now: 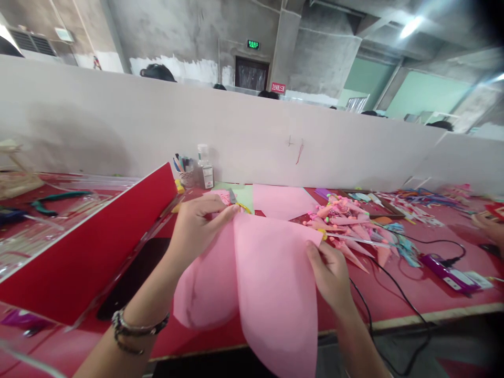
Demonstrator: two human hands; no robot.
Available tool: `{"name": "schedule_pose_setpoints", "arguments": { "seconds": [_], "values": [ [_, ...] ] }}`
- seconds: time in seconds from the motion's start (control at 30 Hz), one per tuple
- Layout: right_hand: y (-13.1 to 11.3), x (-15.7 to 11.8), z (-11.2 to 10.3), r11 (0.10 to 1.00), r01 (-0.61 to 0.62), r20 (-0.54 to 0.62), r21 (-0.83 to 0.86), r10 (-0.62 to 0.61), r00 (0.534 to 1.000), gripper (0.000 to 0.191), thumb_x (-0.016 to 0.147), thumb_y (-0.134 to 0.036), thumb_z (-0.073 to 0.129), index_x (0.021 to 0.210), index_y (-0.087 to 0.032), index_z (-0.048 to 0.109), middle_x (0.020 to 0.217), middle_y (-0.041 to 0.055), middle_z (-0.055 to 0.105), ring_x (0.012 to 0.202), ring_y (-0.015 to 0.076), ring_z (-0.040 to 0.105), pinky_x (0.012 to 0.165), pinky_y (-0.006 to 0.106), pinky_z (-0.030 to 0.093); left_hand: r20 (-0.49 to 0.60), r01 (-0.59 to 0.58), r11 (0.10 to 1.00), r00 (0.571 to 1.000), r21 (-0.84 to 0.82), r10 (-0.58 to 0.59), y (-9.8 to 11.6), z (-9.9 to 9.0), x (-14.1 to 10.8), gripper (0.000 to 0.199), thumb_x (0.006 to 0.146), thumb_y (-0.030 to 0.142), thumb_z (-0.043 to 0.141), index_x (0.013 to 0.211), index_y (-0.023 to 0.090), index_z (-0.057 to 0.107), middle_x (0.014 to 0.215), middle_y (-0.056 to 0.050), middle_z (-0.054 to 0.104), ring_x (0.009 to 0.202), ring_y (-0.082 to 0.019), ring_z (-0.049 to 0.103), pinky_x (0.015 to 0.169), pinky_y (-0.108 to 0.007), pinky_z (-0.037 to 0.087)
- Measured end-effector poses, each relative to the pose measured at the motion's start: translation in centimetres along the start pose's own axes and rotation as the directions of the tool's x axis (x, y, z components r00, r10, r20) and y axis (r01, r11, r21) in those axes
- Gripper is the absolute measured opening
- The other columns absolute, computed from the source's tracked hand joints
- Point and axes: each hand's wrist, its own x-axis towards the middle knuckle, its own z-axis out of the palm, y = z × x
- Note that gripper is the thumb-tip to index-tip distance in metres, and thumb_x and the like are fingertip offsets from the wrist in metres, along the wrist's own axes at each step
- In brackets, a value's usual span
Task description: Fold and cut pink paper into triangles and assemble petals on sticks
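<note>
A large pink sheet (275,283) hangs between my hands, bent along a crease so that two rounded flaps droop over the table's front edge. My left hand (200,228) pinches it at the top of the crease. At the upper right corner, the thumb and fingers of my right hand (328,268) grip the same sheet. Just beyond my left fingertips lies a tool with a grey blade and a yellow handle (244,208), partly hidden. More pink paper (281,201) lies flat behind. Right of the sheet is a heap of small pink cones (350,223) with coloured balls.
A red board (98,236) leans at left beside a dark flat object (132,283). A pen cup (186,178) and a bottle (206,176) stand by the white partition (244,139). Cables run from a purple device (449,275). Another person's hand (490,226) shows at far right.
</note>
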Motion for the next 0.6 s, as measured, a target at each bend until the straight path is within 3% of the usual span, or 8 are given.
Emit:
{"name": "schedule_pose_setpoints", "arguments": {
  "seconds": [0.17,0.4,0.5,0.6],
  "values": [
    [0.8,-0.6,0.3,1.0,-0.029,-0.004,0.005,0.029,1.0,0.032,0.083,-0.037,0.045,0.062,-0.017,0.058,0.053,0.0003,0.052,0.058,0.0166,0.052,0.054,0.026,0.041,0.017,0.026,0.999,1.0,0.022,-0.026,-0.4,0.5,0.0,0.037,0.077,0.032,0.049,0.046,0.017,0.037,0.049,0.004,0.034,0.048,-0.008,0.033,0.048,-0.022,0.028],
    [1.6,-0.9,-0.2,0.995,-0.089,-0.152,-0.032,0.083,0.985,0.028,0.084,-0.035,0.044,0.068,-0.017,0.058,0.06,0.0016,0.056,0.061,0.0166,0.051,0.055,0.026,0.041,0.167,0.043,0.995,0.984,0.095,-0.058,-1.9,-1.1,-0.6,0.021,0.076,0.036,0.052,0.069,0.018,0.062,0.067,0.0,0.062,0.063,-0.013,0.053,0.059,-0.022,0.039],
    [2.3,-1.1,-0.4,0.995,-0.092,-0.203,-0.031,0.084,0.975,0.025,0.083,-0.034,0.045,0.071,-0.016,0.058,0.064,0.0024,0.058,0.061,0.0165,0.052,0.056,0.027,0.041,0.172,0.125,0.987,0.975,0.104,-0.142,-3.1,-2.1,-1.7,0.023,0.073,0.04,0.056,0.075,0.018,0.064,0.063,0.0,0.06,0.059,-0.013,0.052,0.055,-0.021,0.039],
    [2.9,-1.3,-0.4,0.994,-0.109,-0.213,-0.024,0.101,0.972,0.024,0.084,-0.034,0.045,0.074,-0.016,0.058,0.067,0.0033,0.058,0.062,0.017,0.053,0.058,0.027,0.042,0.185,0.238,0.971,0.955,-0.007,-0.233,-3.9,-2.3,-3.3,0.026,0.074,0.041,0.055,0.086,0.018,0.061,0.072,-0.001,0.061,0.061,-0.013,0.053,0.054,-0.02,0.04]
  ]
}}
